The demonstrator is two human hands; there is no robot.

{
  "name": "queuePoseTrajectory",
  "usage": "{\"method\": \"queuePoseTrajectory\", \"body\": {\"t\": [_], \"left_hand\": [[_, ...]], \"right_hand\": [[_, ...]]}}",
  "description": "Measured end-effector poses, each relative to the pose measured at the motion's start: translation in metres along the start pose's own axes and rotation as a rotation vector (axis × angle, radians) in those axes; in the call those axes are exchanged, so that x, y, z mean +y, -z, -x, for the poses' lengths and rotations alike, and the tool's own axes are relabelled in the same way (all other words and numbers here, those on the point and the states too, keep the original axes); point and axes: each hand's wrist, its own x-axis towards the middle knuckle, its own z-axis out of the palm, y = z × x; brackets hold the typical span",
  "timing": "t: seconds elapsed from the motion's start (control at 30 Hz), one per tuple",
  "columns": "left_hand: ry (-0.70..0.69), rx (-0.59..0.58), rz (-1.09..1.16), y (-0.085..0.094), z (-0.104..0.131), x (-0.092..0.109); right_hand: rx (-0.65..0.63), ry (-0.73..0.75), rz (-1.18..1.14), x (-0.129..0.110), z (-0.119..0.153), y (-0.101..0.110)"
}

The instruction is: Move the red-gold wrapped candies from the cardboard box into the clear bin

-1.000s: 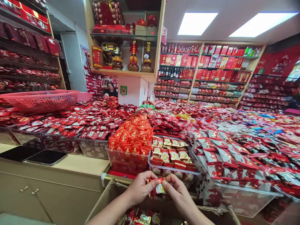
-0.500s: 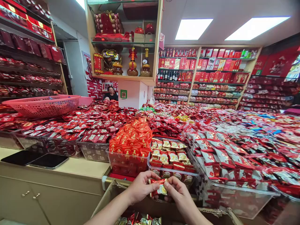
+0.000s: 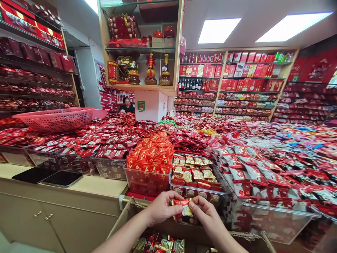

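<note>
Between my two hands is a small red and gold wrapped candy (image 3: 186,208), pinched at both ends. My left hand (image 3: 163,209) closes on its left end, with the thumb across the front of the wrapper. Thumb and fingers of my right hand (image 3: 204,213) grip the right end. Below them is an open cardboard box (image 3: 123,218) with more red and gold wrapped candies (image 3: 160,244) inside. Just beyond my hands stands a clear plastic bin (image 3: 198,192) with matching candies (image 3: 195,172) laid in rows. Some fingertips are hidden behind the wrapper.
A bin of orange-red packets (image 3: 150,158) stands left of the candy bin; a large clear bin (image 3: 273,214) of white and red packets is to the right. Two dark phones or tablets (image 3: 62,178) lie on the counter. A pink basket (image 3: 58,121) rests on packets. A person (image 3: 126,105) sits behind.
The whole scene has shifted slightly to the right in view. Both hands still hold the same candy in nearly the same pose.
</note>
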Motion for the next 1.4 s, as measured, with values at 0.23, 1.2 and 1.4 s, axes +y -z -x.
{"method": "queuePoseTrajectory", "body": {"t": [0.23,1.2,1.4], "left_hand": [[-0.011,-0.003,-0.002,0.002,0.003,-0.001],[0.103,-0.066,0.089,0.005,-0.005,0.005],[0.131,-0.097,0.054,0.006,-0.006,0.005]], "right_hand": [[0.011,-0.04,-0.016,-0.005,0.003,-0.003],[0.122,-0.04,-0.05,-0.015,0.004,0.005],[0.155,0.03,-0.009,-0.013,0.006,0.001]]}}
